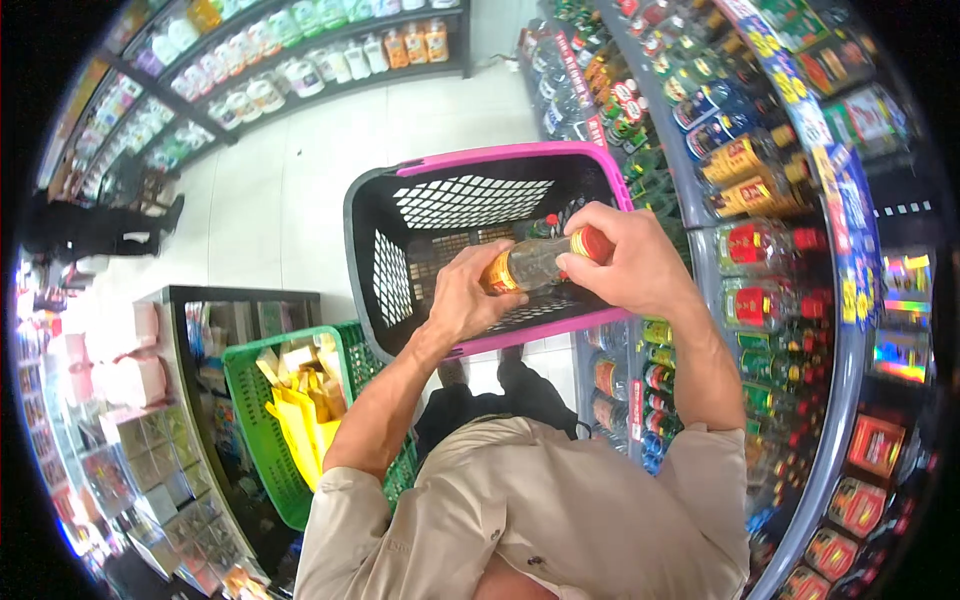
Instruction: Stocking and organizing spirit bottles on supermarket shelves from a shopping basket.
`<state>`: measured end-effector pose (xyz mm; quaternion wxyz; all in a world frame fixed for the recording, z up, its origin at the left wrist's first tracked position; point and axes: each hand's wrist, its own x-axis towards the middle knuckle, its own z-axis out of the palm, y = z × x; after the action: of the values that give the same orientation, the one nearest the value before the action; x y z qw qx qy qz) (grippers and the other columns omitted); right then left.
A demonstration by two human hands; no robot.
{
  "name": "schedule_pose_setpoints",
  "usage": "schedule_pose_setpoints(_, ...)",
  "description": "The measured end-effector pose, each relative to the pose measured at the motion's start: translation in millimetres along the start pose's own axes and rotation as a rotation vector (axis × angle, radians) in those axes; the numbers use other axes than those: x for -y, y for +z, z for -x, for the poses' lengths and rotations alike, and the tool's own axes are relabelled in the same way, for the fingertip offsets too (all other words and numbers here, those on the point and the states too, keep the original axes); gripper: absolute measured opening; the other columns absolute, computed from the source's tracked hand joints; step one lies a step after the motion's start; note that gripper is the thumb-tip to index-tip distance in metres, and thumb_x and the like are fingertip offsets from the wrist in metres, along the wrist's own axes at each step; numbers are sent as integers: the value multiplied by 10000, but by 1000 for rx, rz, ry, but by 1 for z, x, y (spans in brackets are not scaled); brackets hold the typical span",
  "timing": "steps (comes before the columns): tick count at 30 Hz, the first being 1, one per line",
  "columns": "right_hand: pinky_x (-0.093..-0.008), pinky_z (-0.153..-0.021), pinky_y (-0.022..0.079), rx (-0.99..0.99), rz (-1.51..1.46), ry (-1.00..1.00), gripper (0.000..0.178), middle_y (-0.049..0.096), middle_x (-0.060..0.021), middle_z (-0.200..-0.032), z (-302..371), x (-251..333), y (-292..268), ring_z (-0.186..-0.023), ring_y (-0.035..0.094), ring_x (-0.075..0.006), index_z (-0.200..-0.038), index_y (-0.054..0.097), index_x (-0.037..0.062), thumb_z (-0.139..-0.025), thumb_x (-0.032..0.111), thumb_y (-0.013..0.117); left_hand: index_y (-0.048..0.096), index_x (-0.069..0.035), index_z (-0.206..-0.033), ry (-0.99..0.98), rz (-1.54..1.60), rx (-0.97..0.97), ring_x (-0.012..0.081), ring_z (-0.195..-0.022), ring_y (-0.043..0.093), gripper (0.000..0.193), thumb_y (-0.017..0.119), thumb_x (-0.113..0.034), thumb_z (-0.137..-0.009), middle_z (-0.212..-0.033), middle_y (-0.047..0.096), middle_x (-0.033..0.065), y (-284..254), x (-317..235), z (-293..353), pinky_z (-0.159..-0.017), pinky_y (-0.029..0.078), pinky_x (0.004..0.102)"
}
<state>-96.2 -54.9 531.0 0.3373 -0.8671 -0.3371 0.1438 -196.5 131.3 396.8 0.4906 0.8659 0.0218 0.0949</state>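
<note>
Both my hands hold a clear bottle (537, 263) tilted sideways over a black shopping basket (372, 205) with pink handles. My right hand (625, 258) is closed round its red cap end. At the other end, my left hand (470, 287) grips the body by a yellow-orange label. Part of another dark bottle with a red top (549, 223) shows inside the basket, behind the held bottle. My hands cover much of the label and the cap.
Shelves of bottles (755, 250) run close along my right. At left stand a green crate (262, 440) with yellow items and a black-framed display stand (190, 350). Far back is a shelf of pump bottles (360, 55). A person in dark clothes (95, 232) is at far left.
</note>
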Motion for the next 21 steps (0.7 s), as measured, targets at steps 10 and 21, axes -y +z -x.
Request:
schedule_pose_setpoints(10,-277,-607,531,-633,-164,162,350,658,-81,-849,128,57,52,-716,656,-132,-1014,622,13,-752,137,819,621,-15,-1193,184,194,246,280,-1011,661,652,876,-147,-608,-1111,674,159,9,-43,47,-899,516,364)
schedule_pose_setpoints(21,-286,-581,496,-1057,-120,402,302,642,-94,-860,254,74,115,-673,635,-163,-977,624,-10,-772,133,795,592,-2,-1220,201,333,709,297,-1069,640,649,857,-141,-644,-1150,652,172,80,-58,116,-909,500,377)
